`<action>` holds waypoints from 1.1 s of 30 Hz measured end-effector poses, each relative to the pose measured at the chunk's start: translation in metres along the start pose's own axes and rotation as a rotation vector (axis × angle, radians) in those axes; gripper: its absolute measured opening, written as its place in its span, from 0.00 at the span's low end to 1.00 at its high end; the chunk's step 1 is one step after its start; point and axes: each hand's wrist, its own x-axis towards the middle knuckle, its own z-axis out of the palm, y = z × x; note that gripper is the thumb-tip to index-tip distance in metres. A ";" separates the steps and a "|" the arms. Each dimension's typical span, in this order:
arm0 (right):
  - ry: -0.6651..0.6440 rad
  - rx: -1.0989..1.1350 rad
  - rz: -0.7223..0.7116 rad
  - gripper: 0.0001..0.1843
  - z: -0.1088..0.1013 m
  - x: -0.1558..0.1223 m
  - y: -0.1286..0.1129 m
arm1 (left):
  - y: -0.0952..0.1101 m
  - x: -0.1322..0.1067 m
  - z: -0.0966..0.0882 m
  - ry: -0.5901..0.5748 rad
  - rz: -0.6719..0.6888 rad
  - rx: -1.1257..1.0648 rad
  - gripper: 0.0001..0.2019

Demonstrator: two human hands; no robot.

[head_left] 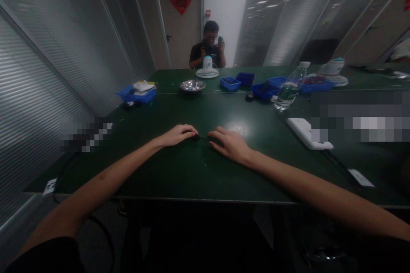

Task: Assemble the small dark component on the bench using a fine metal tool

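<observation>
My left hand [178, 135] rests low over the green table [179, 175], its fingers closed on a small dark object [196, 137] whose kind I cannot make out. To its right, my right hand [231, 143] curls its fingers over another dark object [214, 139], mostly hidden beneath them. A thin pale line shows in the narrow gap between the hands. Both forearms reach in from the lower corners of the head view.
Farther back are a metal bowl [192, 87], a blue tray [136, 94] with white items, more blue trays [229, 83], a small fan [207, 68] and a water bottle [292, 87]. A white power strip [307, 133] lies right. Another person [208, 47] sits opposite.
</observation>
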 end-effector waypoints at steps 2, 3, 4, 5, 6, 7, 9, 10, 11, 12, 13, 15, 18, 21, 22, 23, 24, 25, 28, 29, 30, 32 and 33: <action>0.001 -0.012 -0.009 0.18 0.000 0.000 0.000 | 0.002 0.000 -0.001 -0.013 0.006 0.012 0.16; -0.001 -0.017 -0.014 0.18 -0.001 0.000 0.000 | 0.002 0.001 -0.001 -0.015 0.011 0.019 0.16; -0.004 -0.019 -0.020 0.18 -0.001 0.000 -0.001 | 0.003 0.001 -0.001 -0.017 0.017 0.026 0.17; -0.006 -0.020 -0.025 0.18 -0.001 0.000 -0.001 | 0.003 0.001 -0.001 -0.021 0.023 0.034 0.17; -0.007 -0.020 -0.028 0.18 -0.001 0.000 -0.001 | 0.003 0.001 -0.001 -0.024 0.028 0.042 0.17; -0.009 -0.019 -0.031 0.18 -0.002 -0.001 -0.001 | 0.003 0.001 -0.001 -0.029 0.032 0.047 0.17; -0.009 -0.014 -0.037 0.18 -0.002 -0.001 -0.002 | 0.002 0.001 -0.001 -0.041 0.036 0.053 0.18; -0.008 -0.011 -0.042 0.18 -0.002 -0.001 -0.002 | 0.002 0.001 -0.001 -0.044 0.038 0.055 0.18; -0.006 -0.008 -0.048 0.18 -0.002 -0.001 -0.003 | 0.002 0.001 -0.001 -0.046 0.039 0.058 0.18; -0.004 -0.005 -0.054 0.18 -0.002 -0.001 -0.003 | 0.002 0.001 -0.001 -0.046 0.040 0.061 0.18; -0.001 -0.003 -0.057 0.18 -0.002 -0.001 -0.003 | 0.002 0.001 -0.001 -0.045 0.040 0.063 0.18; 0.004 -0.005 -0.055 0.18 -0.002 -0.001 -0.004 | 0.003 0.000 0.000 -0.040 0.037 0.064 0.18; 0.004 -0.012 -0.046 0.18 -0.001 -0.001 -0.004 | 0.003 0.000 0.001 -0.032 0.036 0.061 0.17; -0.002 -0.006 -0.052 0.18 -0.002 -0.001 -0.005 | 0.002 0.000 0.002 -0.032 0.030 0.060 0.17; -0.004 -0.005 -0.054 0.18 -0.002 -0.001 -0.005 | 0.001 0.000 0.002 -0.035 0.026 0.061 0.17; -0.004 -0.005 -0.057 0.18 -0.003 -0.001 -0.005 | 0.001 0.000 0.002 -0.038 0.022 0.063 0.17; -0.006 -0.006 -0.059 0.18 -0.003 -0.002 -0.006 | 0.001 0.001 0.002 -0.040 0.020 0.063 0.17; -0.008 -0.008 -0.060 0.18 -0.003 -0.002 -0.006 | 0.001 0.001 0.001 -0.041 0.019 0.062 0.18; -0.019 -0.001 -0.058 0.18 -0.004 -0.002 -0.007 | 0.003 0.000 0.001 -0.044 0.027 0.053 0.17; -0.022 0.001 -0.053 0.18 -0.004 -0.002 -0.007 | 0.005 -0.001 0.001 -0.044 0.031 0.051 0.17; -0.027 0.001 -0.049 0.17 -0.004 -0.002 -0.007 | 0.006 -0.001 0.002 -0.043 0.034 0.050 0.16; -0.033 -0.004 -0.044 0.17 -0.004 -0.001 -0.006 | 0.008 -0.002 0.002 -0.038 0.037 0.052 0.15; -0.035 -0.007 -0.045 0.17 -0.003 -0.001 -0.006 | 0.009 -0.002 0.003 -0.034 0.038 0.055 0.15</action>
